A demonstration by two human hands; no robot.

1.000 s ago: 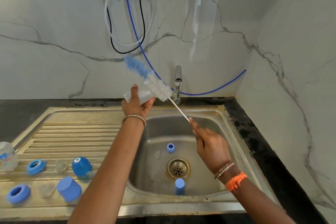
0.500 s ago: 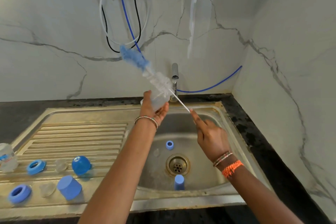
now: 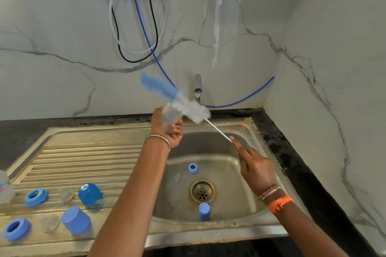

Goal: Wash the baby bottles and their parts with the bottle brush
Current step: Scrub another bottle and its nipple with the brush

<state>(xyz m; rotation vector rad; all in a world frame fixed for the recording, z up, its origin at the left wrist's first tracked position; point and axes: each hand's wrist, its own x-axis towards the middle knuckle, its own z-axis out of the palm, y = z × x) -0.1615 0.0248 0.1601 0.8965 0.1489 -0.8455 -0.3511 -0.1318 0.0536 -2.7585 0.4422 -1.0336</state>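
My left hand (image 3: 168, 129) grips a clear baby bottle (image 3: 170, 116) above the back left rim of the sink basin (image 3: 240, 173). My right hand (image 3: 253, 165) holds the thin white handle of the bottle brush (image 3: 188, 106), index finger stretched along it. The brush's white and blue bristles lie across the bottle's upper end, outside it. A blue ring (image 3: 192, 168) and a blue cap (image 3: 204, 212) sit in the basin near the drain (image 3: 202, 192).
On the ribbed drainboard (image 3: 83, 158) at the left lie two blue rings (image 3: 35, 196), a blue dome cap (image 3: 89, 193), a blue cup-shaped cap (image 3: 75, 223), clear nipples (image 3: 65, 195) and another clear bottle (image 3: 5, 189) at the edge. A tap (image 3: 197, 87) stands behind the basin; hoses hang on the wall.
My left hand has shifted the bottle back to the left and tilted it. The brush has swung with my right hand and blurs across the bottle's top.
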